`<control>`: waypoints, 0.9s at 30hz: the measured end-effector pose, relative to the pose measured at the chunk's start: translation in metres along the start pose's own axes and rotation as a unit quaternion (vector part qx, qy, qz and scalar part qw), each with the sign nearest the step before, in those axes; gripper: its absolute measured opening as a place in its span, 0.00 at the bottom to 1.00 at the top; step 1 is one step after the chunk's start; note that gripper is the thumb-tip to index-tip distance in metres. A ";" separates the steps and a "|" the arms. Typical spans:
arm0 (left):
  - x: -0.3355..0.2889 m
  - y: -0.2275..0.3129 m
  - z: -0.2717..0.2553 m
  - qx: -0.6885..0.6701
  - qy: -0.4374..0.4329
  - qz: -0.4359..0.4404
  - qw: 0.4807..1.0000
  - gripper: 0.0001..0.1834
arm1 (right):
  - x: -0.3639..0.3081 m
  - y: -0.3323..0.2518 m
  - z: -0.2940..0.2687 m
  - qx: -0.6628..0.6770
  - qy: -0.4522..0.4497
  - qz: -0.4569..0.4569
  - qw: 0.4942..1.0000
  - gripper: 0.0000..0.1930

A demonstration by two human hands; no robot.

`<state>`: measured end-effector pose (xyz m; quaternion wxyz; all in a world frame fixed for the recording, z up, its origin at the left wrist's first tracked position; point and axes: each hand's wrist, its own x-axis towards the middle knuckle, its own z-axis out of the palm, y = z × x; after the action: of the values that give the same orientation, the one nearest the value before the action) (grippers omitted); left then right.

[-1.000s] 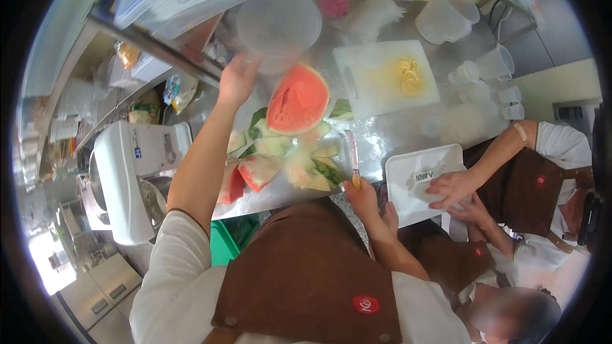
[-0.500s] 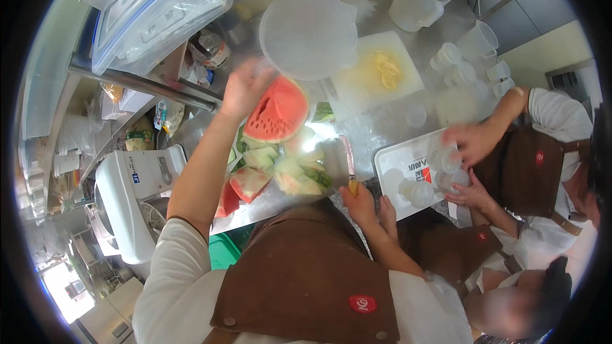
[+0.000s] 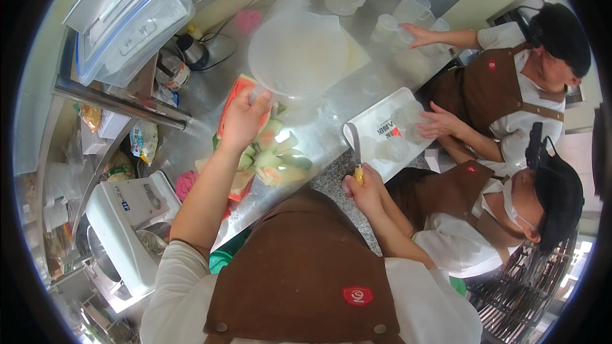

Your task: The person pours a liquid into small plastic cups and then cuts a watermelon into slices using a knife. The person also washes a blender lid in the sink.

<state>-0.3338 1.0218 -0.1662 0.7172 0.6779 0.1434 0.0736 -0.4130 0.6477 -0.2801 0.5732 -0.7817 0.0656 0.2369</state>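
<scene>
My left hand (image 3: 241, 121) is closed round the handle of a large translucent plastic pitcher (image 3: 294, 57), seen from above. The pitcher covers most of a white cutting board (image 3: 357, 52). Behind my left hand, a cut watermelon piece (image 3: 234, 94) shows its red flesh, partly hidden by the hand. Pale green watermelon rinds (image 3: 277, 160) lie heaped on the steel counter near my left forearm. In my right hand (image 3: 364, 190) is a knife (image 3: 356, 143), gripped by its yellow handle. Its blade points away from me, beside the white tray's near-left corner.
The white tray (image 3: 358, 113) to the right holds clear cups (image 3: 392, 148). Two people in brown aprons stand at the right; one hand (image 3: 417, 36) reaches to cups at the back. A white machine (image 3: 131, 216) stands left, and a steel rail (image 3: 121, 105) crosses near the shelf.
The pitcher has shifted over the board and hides the yellow food on it. My view has turned rightward. A co-worker's hand has gone from the tray to the cups behind.
</scene>
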 end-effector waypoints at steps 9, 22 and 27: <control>0.010 -0.008 0.051 -0.052 -0.031 -0.083 0.995 0.24 | -0.018 -0.006 -0.010 0.023 0.042 0.019 0.999 0.11; 0.174 0.018 0.181 0.003 -0.051 -0.023 0.998 0.19 | 0.010 0.004 -0.065 0.037 0.048 -0.015 0.998 0.25; 0.219 0.030 0.225 -0.001 -0.090 -0.045 0.995 0.29 | 0.013 0.007 -0.077 -0.012 0.057 -0.037 0.998 0.28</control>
<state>-0.0547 0.8761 -0.1510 0.7304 0.6740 0.1086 -0.0204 -0.3815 0.5763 -0.2738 0.5674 -0.8027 0.0667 0.1711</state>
